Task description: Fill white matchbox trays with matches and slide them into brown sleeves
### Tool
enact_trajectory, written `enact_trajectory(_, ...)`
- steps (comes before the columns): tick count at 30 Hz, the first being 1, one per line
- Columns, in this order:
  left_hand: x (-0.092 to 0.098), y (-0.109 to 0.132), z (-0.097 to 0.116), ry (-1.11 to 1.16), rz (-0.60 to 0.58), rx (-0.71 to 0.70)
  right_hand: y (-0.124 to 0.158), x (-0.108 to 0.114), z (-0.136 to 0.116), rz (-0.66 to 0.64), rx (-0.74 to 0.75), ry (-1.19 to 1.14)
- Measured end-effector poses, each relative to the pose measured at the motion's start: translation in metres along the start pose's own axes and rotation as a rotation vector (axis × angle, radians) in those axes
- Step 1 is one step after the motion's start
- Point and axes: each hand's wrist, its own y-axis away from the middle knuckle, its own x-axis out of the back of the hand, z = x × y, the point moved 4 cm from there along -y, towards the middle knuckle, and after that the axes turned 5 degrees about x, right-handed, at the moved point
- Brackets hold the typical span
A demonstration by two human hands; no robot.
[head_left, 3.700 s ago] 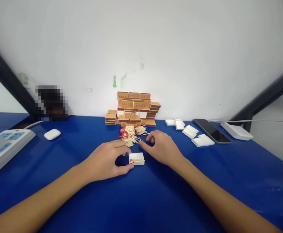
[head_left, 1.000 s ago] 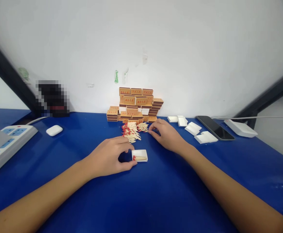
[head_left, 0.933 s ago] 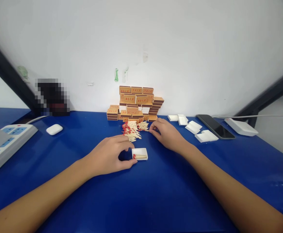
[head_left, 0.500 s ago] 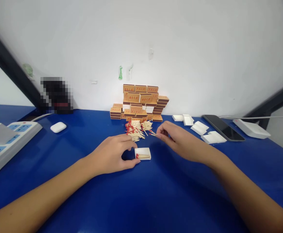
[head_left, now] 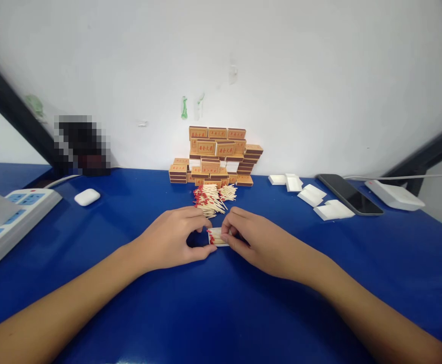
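A small white matchbox tray [head_left: 216, 230] lies on the blue table, with several red-tipped matches [head_left: 216, 240] in it, heads to the left. My left hand [head_left: 171, 238] grips the tray's left end, thumb at the near side and fingers at the far side. Over the tray's right part, my right hand [head_left: 256, 243] pinches matches between thumb and fingers; their right ends are hidden by the fingertips. Just beyond both hands is a loose pile of matches [head_left: 208, 200].
Stacked orange matchboxes [head_left: 216, 151] stand behind the pile against the wall. To the right lie white trays [head_left: 311, 195], a phone [head_left: 351, 194] and a white box [head_left: 395, 195]. A white earbud case [head_left: 87, 197] and a power strip [head_left: 19, 212] are at left.
My right hand has moved left and nearer, bringing matches from beside the pile into the tray. More match heads show in the tray. My left hand keeps its grip; the view has shifted slightly.
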Motion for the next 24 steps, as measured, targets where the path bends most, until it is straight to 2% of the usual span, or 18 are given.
enact_trajectory(7, 0.001, -0.001, 0.0, 0.01, -0.003, 0.015, -0.005, 0.001, -0.003, 0.044, -0.002, 0.019)
enact_trajectory(14, 0.0, -0.001, 0.003, 0.019, -0.016, -0.01, -0.011, -0.011, -0.004, 0.091, -0.005, -0.047)
enact_trajectory(24, -0.001, -0.001, 0.004, 0.005, -0.013, -0.018, -0.008, -0.005, -0.003, 0.05, 0.02, 0.0)
